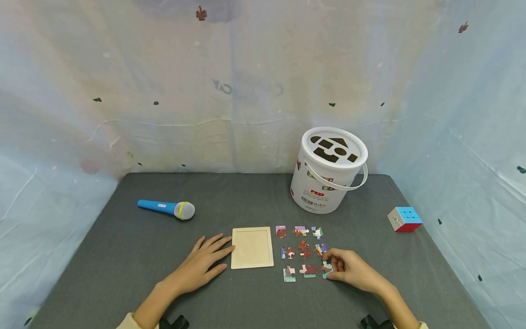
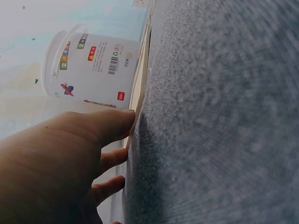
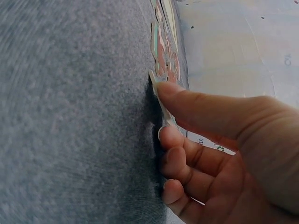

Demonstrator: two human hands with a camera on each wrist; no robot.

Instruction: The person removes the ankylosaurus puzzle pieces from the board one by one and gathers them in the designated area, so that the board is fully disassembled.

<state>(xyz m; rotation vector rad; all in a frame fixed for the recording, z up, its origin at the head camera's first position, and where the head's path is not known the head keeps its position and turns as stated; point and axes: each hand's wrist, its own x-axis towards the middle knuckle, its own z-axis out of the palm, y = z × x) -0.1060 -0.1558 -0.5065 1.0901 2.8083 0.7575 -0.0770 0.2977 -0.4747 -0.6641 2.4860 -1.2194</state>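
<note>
My left hand [image 1: 201, 265] lies on the table with spread, nearly straight fingers, its fingertips touching the left edge of a square wooden puzzle tray [image 1: 252, 247]. In the left wrist view the thumb and fingers meet the tray's thin edge. Several colourful jigsaw pieces [image 1: 310, 269] lie apart in rows to the right of the tray. At the lower right of these rows, my right hand [image 1: 355, 269] pinches a green-edged jigsaw piece [image 1: 326, 268] between thumb and index finger. The right wrist view shows that piece [image 3: 167, 115] slightly tilted at the table surface, partly hidden by the thumb.
A blue toy microphone [image 1: 166, 208] lies at the back left. Behind the pieces stands a white bucket [image 1: 316, 192] with shape holes in its lid and a handle. A puzzle cube [image 1: 405, 219] sits near the right edge of the grey table [image 1: 230, 196].
</note>
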